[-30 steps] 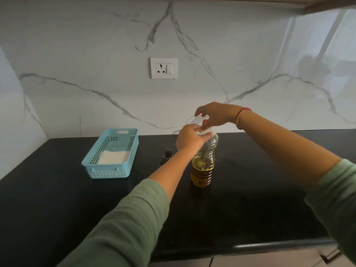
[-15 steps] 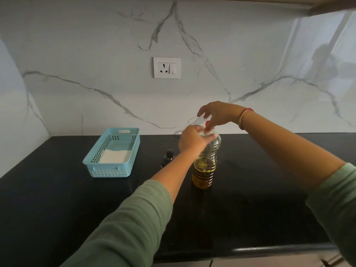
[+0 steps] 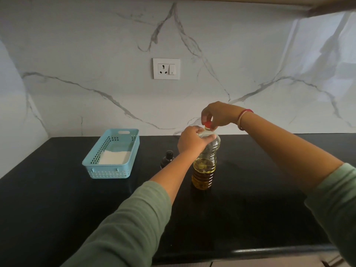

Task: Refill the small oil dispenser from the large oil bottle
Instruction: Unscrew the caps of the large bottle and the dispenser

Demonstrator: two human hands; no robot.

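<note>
Large oil bottle (image 3: 205,166): one, standing upright on the black counter (image 3: 57,209), its lower part holding golden oil and its upper part showing clear.
Red cap (image 3: 208,124): one, sitting at the very top of the bottle; whether it is screwed down or loose cannot be told.
Left hand (image 3: 192,141): wrapping round the bottle's shoulder just under the neck, fingers curled tight on the plastic.
Right hand (image 3: 219,114): coming in from above the bottle, fingertips pinching the red cap, with a thin red band (image 3: 244,115) showing at the wrist.
Small oil dispenser (image 3: 167,159): one, a dark little bottle with a black top, standing near the big bottle on its left, partly hidden behind the left forearm.
Blue basket (image 3: 107,172): one, sitting well to the left of the bottle beyond the dispenser, with a white folded thing (image 3: 115,158) lying inside.
Back edge: the counter is meeting the marble wall (image 3: 96,54) close behind the bottle, so room is running short there.
Front edge: the rounded counter lip is showing well in front of the bottle, towards the lower right.
Open room: bare black counter is spreading to the right of the bottle and in front of it.
Socket plate (image 3: 166,68): one, sitting on the wall above and left of the bottle.
Sleeves: two green ones, pushed back from both forearms.
</note>
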